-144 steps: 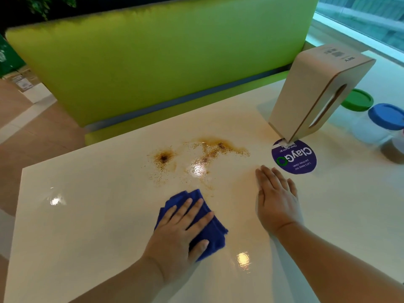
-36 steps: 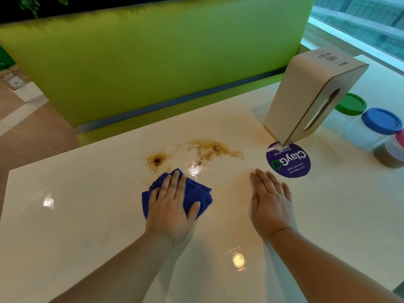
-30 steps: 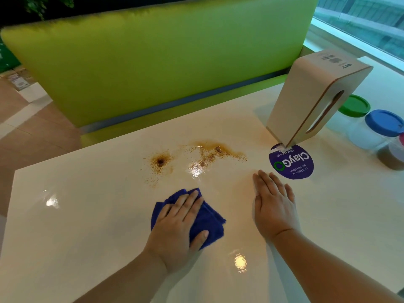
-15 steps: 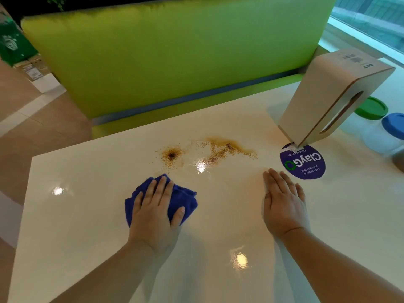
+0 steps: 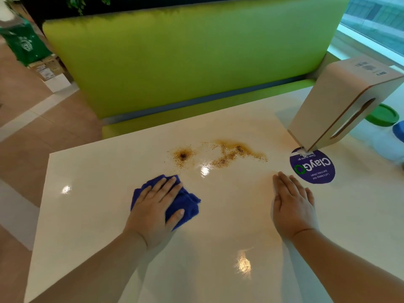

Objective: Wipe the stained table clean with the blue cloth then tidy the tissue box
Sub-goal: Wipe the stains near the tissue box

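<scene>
A crumpled blue cloth (image 5: 188, 203) lies on the glossy white table (image 5: 91, 215), and my left hand (image 5: 155, 208) presses flat on it. Brown stains and crumbs (image 5: 220, 155) spread across the table just beyond the cloth, apart from it. Flat on the table to the right rests my right hand (image 5: 291, 204), fingers together, holding nothing. A beige tissue box (image 5: 341, 99) stands on end at the far right, its slot facing right, its lower corner over a round purple sticker (image 5: 312, 167).
A lime-green bench seat and backrest (image 5: 188, 57) run along the far side of the table. A green-lidded jar (image 5: 382, 114) and a blue-lidded jar (image 5: 399, 130) sit right of the tissue box. The table's left edge drops to a tiled floor (image 5: 32, 119).
My left hand has been sliding the blue cloth back and forth below the stains, now a little right of where it was half a second ago. My right hand stays flat in place.
</scene>
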